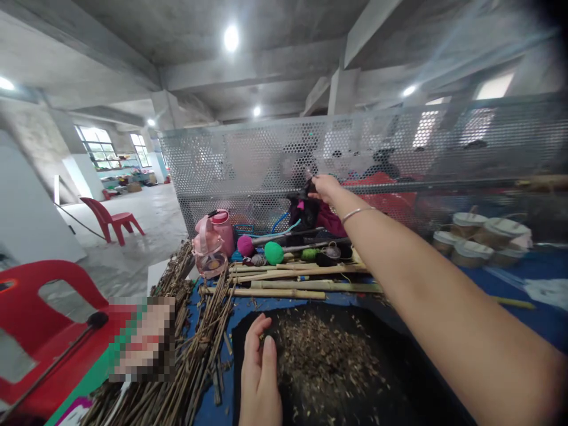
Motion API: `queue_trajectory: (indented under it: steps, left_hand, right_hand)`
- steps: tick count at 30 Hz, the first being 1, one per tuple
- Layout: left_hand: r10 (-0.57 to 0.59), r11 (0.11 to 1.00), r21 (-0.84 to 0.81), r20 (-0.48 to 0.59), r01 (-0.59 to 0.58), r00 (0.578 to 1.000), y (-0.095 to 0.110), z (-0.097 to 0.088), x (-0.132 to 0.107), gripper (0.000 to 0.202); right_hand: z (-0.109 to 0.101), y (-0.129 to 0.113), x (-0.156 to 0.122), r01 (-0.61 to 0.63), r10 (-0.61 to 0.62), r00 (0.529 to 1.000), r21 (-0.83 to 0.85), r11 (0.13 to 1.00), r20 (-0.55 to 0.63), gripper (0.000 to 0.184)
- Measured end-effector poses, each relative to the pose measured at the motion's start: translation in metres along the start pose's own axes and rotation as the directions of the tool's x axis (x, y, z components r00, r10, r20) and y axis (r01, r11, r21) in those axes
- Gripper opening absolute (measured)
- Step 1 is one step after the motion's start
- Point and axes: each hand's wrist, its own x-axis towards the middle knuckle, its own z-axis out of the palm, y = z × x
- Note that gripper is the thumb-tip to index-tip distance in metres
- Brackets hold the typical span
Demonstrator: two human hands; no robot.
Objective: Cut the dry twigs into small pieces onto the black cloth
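Note:
My right hand (326, 189) is stretched far forward to the perforated metal panel (248, 160), its fingers closed at the top of a black bundle with a pink bow (302, 210). What exactly they pinch is too small to make out. Low in front, my left hand (261, 373) hovers or rests at the left edge of a black cloth (399, 367); I cannot tell which. Its fingers are slightly curled, the thumb stands apart, and nothing is in it. Brown plant scraps (328, 355) lie scattered on the cloth beside it.
Bundles of thin brown sticks (204, 331) lie at left, and cut bamboo lengths (288, 290) lie behind the cloth. Beyond are a pink bottle (210, 251), a magenta yarn ball (245, 245) and a green one (274, 253). Lidded cups (473, 253) stand right; red chairs (57, 290) left.

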Motion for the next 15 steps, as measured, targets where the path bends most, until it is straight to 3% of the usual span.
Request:
queue_trajectory:
  steps: [5,7,8,10,11,13,15]
  left_hand:
    - [-0.025,1.0,0.002,0.007,0.025,1.0,0.0,0.0,0.0,0.045]
    - [-0.028,1.0,-0.002,0.009,0.028,1.0,0.0,0.001,0.0,0.046]
    - [-0.027,1.0,-0.005,0.01,0.027,1.0,-0.001,0.001,0.0,0.046]
    - [-0.015,1.0,-0.011,0.008,0.015,1.0,-0.002,0.001,0.001,0.049]
    - [-0.006,1.0,-0.015,0.005,0.006,1.0,-0.003,0.001,0.001,0.05]
    - [0.012,1.0,-0.026,0.01,-0.011,1.0,-0.005,0.0,0.002,0.052]
    - [0.023,0.999,-0.047,0.039,-0.021,0.999,-0.006,-0.002,0.004,0.055]
  right_hand:
    - [-0.01,-0.048,0.03,0.029,-0.029,1.0,0.201,0.979,-0.002,0.019]
    - [-0.017,-0.066,0.032,0.096,-0.119,0.993,0.431,0.897,0.026,0.019]
    - [-0.02,-0.075,0.03,0.07,-0.099,0.995,0.505,0.86,0.031,0.019]
    - [-0.026,-0.098,0.021,-0.027,-0.03,0.996,0.623,0.781,0.081,0.023]
    - [-0.028,-0.112,0.013,-0.031,-0.064,0.992,0.698,0.716,0.11,0.027]
    - [-0.031,-0.147,-0.009,0.007,-0.26,0.95,0.819,0.574,0.174,0.031]
    - [-0.034,-0.189,-0.039,0.046,-0.363,0.913,0.835,0.548,0.188,0.034]
